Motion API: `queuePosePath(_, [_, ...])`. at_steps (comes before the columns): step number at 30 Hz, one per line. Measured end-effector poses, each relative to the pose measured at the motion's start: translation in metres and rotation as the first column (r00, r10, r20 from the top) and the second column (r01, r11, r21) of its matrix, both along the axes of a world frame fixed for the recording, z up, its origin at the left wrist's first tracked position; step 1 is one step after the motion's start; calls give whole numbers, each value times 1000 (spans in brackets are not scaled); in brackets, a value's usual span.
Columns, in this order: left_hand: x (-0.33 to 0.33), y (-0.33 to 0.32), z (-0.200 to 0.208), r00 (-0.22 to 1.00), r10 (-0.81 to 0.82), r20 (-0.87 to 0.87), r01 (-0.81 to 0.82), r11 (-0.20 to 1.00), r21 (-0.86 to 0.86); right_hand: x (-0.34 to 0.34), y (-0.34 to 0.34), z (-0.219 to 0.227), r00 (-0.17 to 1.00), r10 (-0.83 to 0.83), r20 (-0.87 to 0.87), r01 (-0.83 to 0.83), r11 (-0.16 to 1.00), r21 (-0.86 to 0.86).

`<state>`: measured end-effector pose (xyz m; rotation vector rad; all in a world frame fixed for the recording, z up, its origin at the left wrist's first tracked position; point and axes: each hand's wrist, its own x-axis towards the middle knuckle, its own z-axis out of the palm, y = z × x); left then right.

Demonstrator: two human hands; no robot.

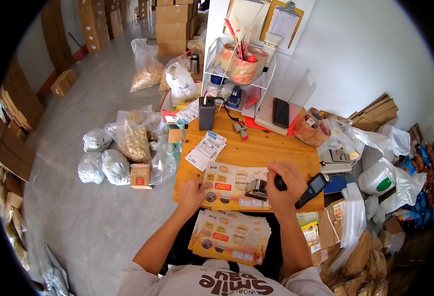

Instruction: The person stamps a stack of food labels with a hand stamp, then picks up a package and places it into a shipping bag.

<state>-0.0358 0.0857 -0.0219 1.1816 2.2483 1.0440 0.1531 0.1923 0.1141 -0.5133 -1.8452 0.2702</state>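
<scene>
A yellow and orange printed sheet [226,178], perhaps a flat bag or label, lies on the wooden table [256,148] near its front edge. Curled fingers of my left hand [192,194] pinch it at its left edge. My right hand [287,185] is closed round the black knob of a metal hand stamp [257,188], which sits over the sheet's right part. Whether the stamp's face touches the print cannot be made out. Below the table edge, a stack of matching printed sheets [231,237] rests on my lap.
Right of my right hand lies a handheld scanner [311,190]. Shipping labels [206,150], a dark power block [207,113], a phone [281,112] and a tape roll [311,129] sit farther back. Filled bags [134,140] stand on the floor at left; packaging [375,172] crowds the right.
</scene>
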Motion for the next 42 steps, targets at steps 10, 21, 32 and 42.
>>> queuePosePath(10, [37, -66, 6, 953, -214, 216, 211, 977, 39, -3, 24, -18, 997, -19, 68, 14, 997, 80])
queuePosePath(21, [13, -27, 42, 980, -107, -171, 94, 992, -80, -67, 44, -75, 986, 117, 121, -126, 990, 64])
queuePosePath(32, [3, 21, -2, 984, -13, -180, 42, 986, 161, -60, 36, -65, 988, 118, 95, -108, 989, -106])
queuePosePath(42, [-1, 15, 8, 995, 85, 47, -87, 996, 29, 7, -5, 3, 1000, -3, -4, 3, 998, 60])
